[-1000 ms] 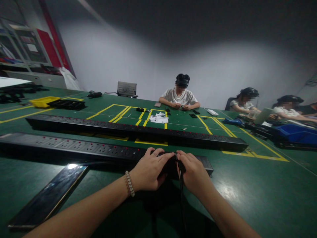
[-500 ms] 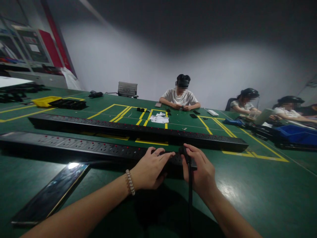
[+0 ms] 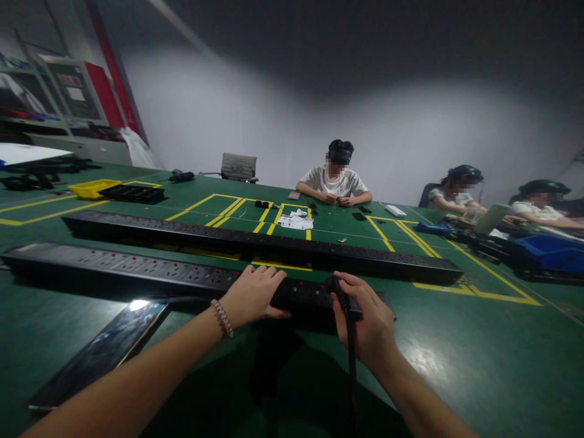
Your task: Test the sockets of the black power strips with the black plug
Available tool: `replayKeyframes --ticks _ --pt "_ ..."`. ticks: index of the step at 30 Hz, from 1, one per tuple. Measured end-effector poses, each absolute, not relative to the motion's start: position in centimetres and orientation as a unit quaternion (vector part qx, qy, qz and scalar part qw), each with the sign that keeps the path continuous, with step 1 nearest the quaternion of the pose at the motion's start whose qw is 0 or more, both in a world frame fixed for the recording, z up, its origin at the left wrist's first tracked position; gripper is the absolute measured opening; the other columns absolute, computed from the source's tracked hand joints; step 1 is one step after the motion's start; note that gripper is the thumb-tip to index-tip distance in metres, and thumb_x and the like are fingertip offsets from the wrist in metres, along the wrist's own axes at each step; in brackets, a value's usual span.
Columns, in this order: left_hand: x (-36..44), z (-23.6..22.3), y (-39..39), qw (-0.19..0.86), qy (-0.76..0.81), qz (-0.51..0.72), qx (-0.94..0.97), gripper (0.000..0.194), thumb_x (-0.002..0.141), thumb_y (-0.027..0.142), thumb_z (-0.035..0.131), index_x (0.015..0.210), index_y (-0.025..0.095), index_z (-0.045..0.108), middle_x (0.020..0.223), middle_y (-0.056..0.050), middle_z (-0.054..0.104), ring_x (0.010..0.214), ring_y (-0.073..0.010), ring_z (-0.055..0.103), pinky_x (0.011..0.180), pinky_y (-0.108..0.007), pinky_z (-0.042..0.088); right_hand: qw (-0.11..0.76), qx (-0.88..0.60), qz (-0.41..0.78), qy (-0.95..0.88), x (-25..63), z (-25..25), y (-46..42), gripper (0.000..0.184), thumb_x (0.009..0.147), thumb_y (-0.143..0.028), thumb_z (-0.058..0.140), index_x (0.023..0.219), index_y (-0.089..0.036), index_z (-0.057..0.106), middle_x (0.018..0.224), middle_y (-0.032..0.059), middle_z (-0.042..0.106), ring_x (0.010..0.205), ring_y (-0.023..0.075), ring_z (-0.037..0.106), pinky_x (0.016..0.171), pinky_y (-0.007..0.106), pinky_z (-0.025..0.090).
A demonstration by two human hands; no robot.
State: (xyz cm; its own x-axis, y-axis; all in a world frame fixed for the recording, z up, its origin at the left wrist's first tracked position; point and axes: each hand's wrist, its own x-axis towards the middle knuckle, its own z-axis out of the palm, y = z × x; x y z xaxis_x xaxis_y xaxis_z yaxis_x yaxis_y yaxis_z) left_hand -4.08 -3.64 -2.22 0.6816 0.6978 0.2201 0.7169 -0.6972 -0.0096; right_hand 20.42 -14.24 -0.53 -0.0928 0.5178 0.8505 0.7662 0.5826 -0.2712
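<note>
A pale wall (image 3: 219, 115), shadowed toward the top, stands behind a broad green table (image 3: 460, 347) marked out with yellow tape. Across the near part of the table lies a long black power strip (image 3: 150, 267), its row of sockets and small red lights facing up. The left hand (image 3: 255, 292) is laid over this strip right of its middle — fingers across the top, thumb on the near side — gripping it. A beaded bracelet (image 3: 221, 318) circles the left wrist. The right hand (image 3: 365, 313) pinches a black plug (image 3: 334, 284) narrowly between thumb and fingers at the strip's right part; whether its pins sit in a socket cannot be told, since the hand and the plug's body hide them. A black cord (image 3: 351, 359) hangs from the plug toward the near edge of the view.

Beyond lies a second strip (image 3: 269, 242), roughly parallel and apart from the first. A dark, glossy slab (image 3: 103, 353) (perhaps a phone) rests at the left, on the near side of the first strip. Farther off are a yellow tray (image 3: 93, 188), a black tray (image 3: 134, 193) beside it and some white papers (image 3: 296, 220) — with a seated person (image 3: 335, 179) behind the papers, hands together over the table.
</note>
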Motion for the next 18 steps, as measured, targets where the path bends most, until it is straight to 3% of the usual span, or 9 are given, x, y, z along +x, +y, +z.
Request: replayKeyframes --ticks 11,15,18 --pt "3.4 -1.5 -2.6 0.030 -0.393 -0.103 -0.913 0.068 0.075 0.071 0.071 0.117 0.019 0.059 0.108 -0.015 0.067 0.104 -0.0380 0.061 0.090 -0.052 0.042 0.538 -0.411 -0.122 -0.726 19.4 -0.2 -14.5 0.030 0.085 -0.006 0.066 0.111 -0.020 0.062 0.120 0.0129 0.071 0.104 0.0243 0.072 0.087 0.041 0.062" --pt "7.6 -1.5 -2.1 0.015 -0.388 -0.110 -0.915 0.050 0.085 0.057 0.066 0.118 0.021 0.057 0.112 -0.014 0.066 0.107 -0.0355 0.060 0.090 -0.050 0.043 0.555 -0.400 -0.137 -0.716 19.4 0.3 -14.6 0.034 0.083 -0.005 0.067 0.112 -0.021 0.063 0.121 0.0129 0.071 0.105 0.0261 0.072 0.087 0.044 0.063" --pt "11.2 -1.9 -1.7 0.002 -0.391 -0.115 -0.913 0.027 0.098 0.040 0.051 0.115 0.021 0.058 0.115 -0.013 0.066 0.109 -0.0322 0.060 0.091 -0.049 0.042 0.567 -0.394 -0.154 -0.706 19.3 0.6 -14.8 0.036 0.081 -0.005 0.069 0.113 -0.021 0.063 0.121 0.0126 0.071 0.104 0.0272 0.072 0.088 0.045 0.063"
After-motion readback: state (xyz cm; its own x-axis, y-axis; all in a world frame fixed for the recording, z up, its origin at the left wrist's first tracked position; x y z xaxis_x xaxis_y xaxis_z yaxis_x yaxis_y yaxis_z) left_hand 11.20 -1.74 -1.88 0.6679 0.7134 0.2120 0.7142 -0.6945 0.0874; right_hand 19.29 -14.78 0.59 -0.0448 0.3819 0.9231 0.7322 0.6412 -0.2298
